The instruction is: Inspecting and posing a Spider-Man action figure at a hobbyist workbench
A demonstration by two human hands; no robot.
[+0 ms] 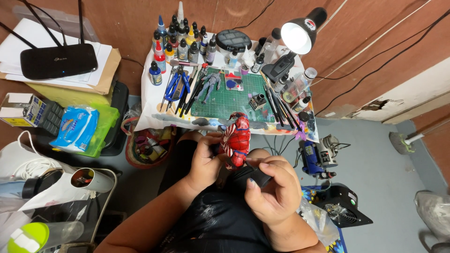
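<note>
Closest to me, my right hand (274, 187) is clamped on a small black tool (255, 177), its tip touching the red and blue action figure (236, 139). My left hand (205, 161) grips that figure above my lap, just short of the worktop (150, 100). I judge a slip could smear the figure's paint.
</note>
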